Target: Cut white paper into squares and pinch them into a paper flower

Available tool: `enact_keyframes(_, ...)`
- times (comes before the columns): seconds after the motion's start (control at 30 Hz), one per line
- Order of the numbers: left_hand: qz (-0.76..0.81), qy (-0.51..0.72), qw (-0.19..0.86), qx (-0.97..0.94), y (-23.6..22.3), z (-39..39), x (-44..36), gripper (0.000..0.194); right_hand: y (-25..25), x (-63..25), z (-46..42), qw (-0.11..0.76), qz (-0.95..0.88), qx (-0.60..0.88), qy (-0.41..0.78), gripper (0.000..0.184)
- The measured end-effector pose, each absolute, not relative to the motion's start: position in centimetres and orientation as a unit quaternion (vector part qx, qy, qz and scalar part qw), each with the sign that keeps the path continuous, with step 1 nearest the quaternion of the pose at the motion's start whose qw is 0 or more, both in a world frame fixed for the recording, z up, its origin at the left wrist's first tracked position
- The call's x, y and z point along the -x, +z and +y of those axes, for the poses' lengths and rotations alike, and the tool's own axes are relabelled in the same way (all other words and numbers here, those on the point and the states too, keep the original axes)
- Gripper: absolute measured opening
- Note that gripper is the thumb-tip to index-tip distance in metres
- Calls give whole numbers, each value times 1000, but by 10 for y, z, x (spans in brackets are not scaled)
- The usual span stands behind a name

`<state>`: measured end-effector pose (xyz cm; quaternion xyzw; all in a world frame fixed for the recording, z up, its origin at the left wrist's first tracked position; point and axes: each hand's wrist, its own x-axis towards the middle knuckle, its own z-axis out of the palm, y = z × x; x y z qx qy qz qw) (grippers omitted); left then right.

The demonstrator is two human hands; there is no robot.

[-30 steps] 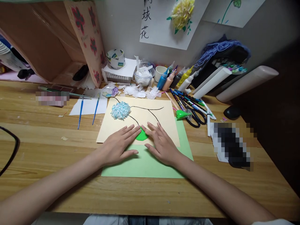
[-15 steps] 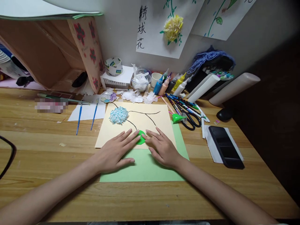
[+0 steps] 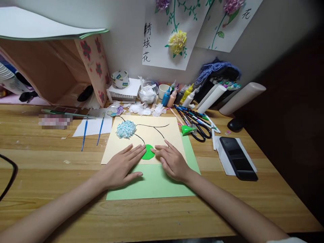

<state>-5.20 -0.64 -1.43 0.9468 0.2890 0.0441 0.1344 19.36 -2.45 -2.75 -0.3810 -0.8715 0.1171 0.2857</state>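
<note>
Desk against a grey wall (image 3: 129, 37), papers with raised paper flowers stuck up on it. Light wood-grain tabletop (image 3: 63, 212) ran wide, with clutter along its far edge: clear bowl of white paper scraps (image 3: 147, 95), small squeeze bottles of paint (image 3: 172, 98), white roll of tape (image 3: 120, 79).

Mid-tabletop, a rectangular cream paper sheet (image 3: 111, 153) overlapped a larger pale green paper sheet (image 3: 152, 185); the green showed along the cream's near and right edges. A ruffled light-blue and white flower (image 3: 126, 129) sat toward the cream's far left corner, with thin black lines drawn around it.

Flat, round, bright green disc (image 3: 148, 154), clay-like, lay just inside the middle of the cream's near edge. One black line ended by its upper left rim.

Left hand (image 3: 124, 166): palm down, fingers straight and close together, tips on the disc's left rim, thumb out over the pale green. Right hand (image 3: 174, 163): fingers spread and loosely bent, one tip at the disc's right rim. Neither hand gripped anything.

Black-handled scissors (image 3: 207, 131) lay off the cream's far right corner; black phone (image 3: 238, 158) toward the tabletop's right edge.
</note>
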Motion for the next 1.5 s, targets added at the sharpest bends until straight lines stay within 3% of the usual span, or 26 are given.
enact_keyframes(0.3, 286, 50, 81, -954, -10, -8, 51, 73, -11, -224, -5, 446, -735, 495, 124, 24)
enact_keyframes(0.4, 252, 57, 51, -965, -3, -8, 35, 68, -5, -273, 15, 429, -665, 608, 67, 22)
enact_keyframes(0.53, 247, 100, 30, -963, 10, 7, -33, 52, -17, -333, 36, 397, -600, 687, 103, 14)
enact_keyframes(0.73, 400, 81, 54, -911, 11, 57, -165, 51, -38, -346, 46, 414, -600, 665, 164, 17)
enact_keyframes(0.83, 429, 81, 57, -898, 2, 73, -192, 36, -40, -345, 48, 428, -591, 659, 184, 19)
enact_keyframes(0.97, 454, 101, 71, -883, -6, 80, -195, 27, -39, -350, 49, 446, -572, 652, 219, 16)
enact_keyframes(1.23, 453, 161, 123, -868, -3, 83, -193, 46, -35, -345, 51, 518, -556, 595, 262, 17)
enact_keyframes(1.5, 427, 209, 142, -868, -2, 81, -188, 31, -22, -344, 46, 555, -567, 539, 283, 24)
